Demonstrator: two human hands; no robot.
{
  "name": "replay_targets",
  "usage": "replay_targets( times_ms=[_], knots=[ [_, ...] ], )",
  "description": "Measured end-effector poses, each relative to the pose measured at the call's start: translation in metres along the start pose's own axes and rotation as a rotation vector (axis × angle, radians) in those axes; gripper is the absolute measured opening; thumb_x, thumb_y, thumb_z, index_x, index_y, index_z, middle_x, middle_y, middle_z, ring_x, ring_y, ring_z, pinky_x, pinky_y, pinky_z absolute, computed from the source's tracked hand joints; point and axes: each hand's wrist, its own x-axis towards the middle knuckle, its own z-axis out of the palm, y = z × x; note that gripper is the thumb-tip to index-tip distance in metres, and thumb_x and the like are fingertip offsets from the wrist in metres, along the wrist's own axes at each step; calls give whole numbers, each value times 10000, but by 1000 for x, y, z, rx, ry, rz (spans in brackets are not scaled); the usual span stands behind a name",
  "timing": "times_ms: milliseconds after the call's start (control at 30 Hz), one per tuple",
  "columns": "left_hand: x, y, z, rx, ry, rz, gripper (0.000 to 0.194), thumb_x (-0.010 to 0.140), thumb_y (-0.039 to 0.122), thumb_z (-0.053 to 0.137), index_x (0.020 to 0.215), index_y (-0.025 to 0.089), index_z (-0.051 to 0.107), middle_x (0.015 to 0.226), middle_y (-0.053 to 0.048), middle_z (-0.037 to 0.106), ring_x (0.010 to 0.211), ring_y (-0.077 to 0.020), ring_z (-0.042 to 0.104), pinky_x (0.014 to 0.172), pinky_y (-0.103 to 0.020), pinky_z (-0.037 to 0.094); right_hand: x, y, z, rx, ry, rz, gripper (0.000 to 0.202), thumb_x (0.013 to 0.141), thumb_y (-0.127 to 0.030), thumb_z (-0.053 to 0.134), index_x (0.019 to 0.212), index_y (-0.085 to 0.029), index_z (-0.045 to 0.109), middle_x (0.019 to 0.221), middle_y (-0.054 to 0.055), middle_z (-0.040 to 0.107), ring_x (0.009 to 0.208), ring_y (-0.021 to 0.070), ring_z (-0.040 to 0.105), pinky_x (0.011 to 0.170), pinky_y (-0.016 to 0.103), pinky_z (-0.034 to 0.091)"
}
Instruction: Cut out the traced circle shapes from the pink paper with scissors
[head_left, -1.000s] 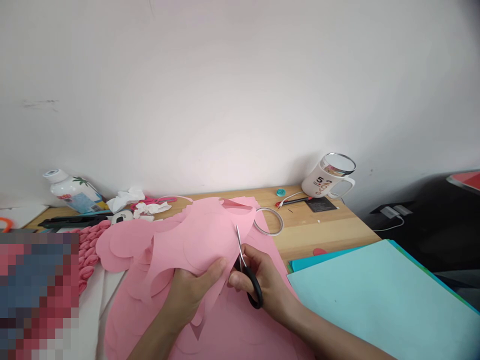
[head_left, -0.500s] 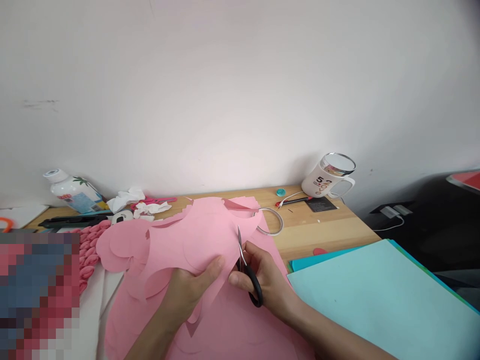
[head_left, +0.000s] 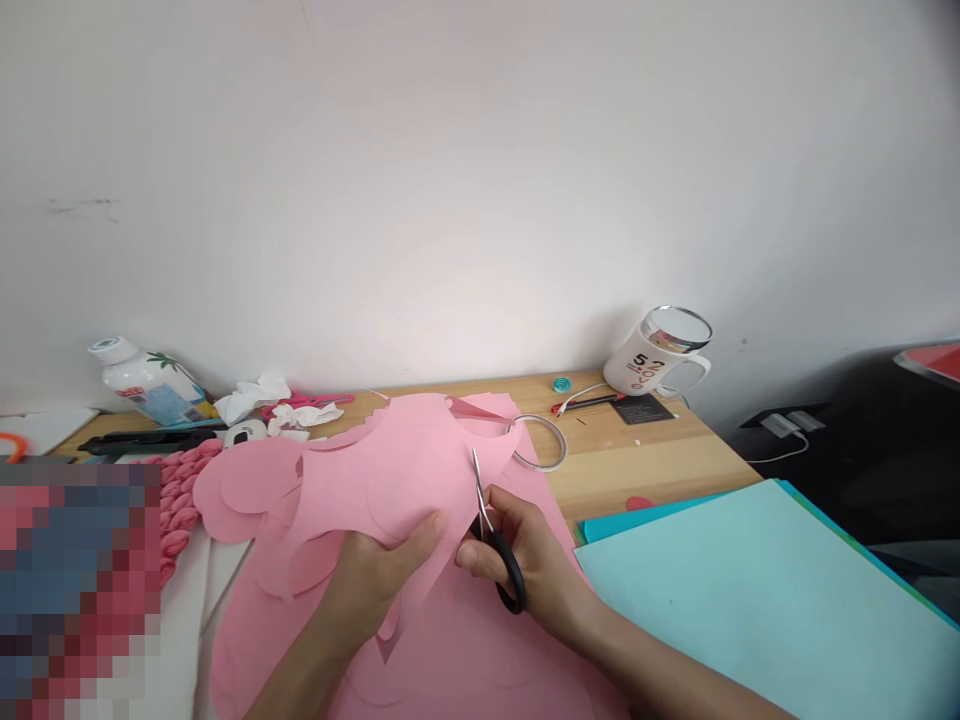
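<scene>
Left hand [head_left: 371, 585] pinching pink sheet [head_left: 405, 465], right hand [head_left: 536, 565] fingers gripping black-handled scissors [head_left: 514, 582] at its edge, sheet's right tip slightly further right than a second ago, scalloped cutouts, above pink stack [head_left: 487, 660].

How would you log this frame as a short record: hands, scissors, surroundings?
left hand: grips cut pink paper, thumb on top
right hand: holds scissors
scissors: black handles, tips pointing away from the person, at the paper's right side
beneath: more pink sheets on a wooden table
left: bottle, tissues, round pink cutouts
right: light blue sheet
back right: mug
lower left corner: pixelated, unreadable
</scene>
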Motion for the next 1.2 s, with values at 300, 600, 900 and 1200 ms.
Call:
replay_targets(
  times_ms=[300,600,900,1200],
  knots=[
    [1,2,-3,-91,-125,-44,430,642,435,674,963,149,685,794,-92,731,841,-281,659,770,-377,535,1,-3,1,-99,46,40,389,606,-464,739,708,-192,480,547,-53,460,498,98,383,466,227,321],
    [2,5,-4,-82,-113,-30,358,663,404,663,907,145,702,789,-93,731,852,-278,658,808,-392,520,1,-1,1,-134,84,70,367,613,-460,719,715,-186,497,519,-53,485,473,106,449,460,232,364],
    [4,3,-8,-39,-142,-41,416,650,421,683,976,162,677,962,-100,718,943,-271,635,821,-355,513,2,2,-3,-68,25,19,429,583,-451,771,680,-190,444,550,-69,420,485,77,326,437,209,250],
    [3,1,-12,-16,-214,-20,418,700,394,656,1048,164,655,981,-102,715,982,-272,623,832,-360,513,3,-1,-3,-23,-8,-50,454,589,-438,787,710,-188,428,608,-61,415,546,89,342,472,214,248]
  ],
)
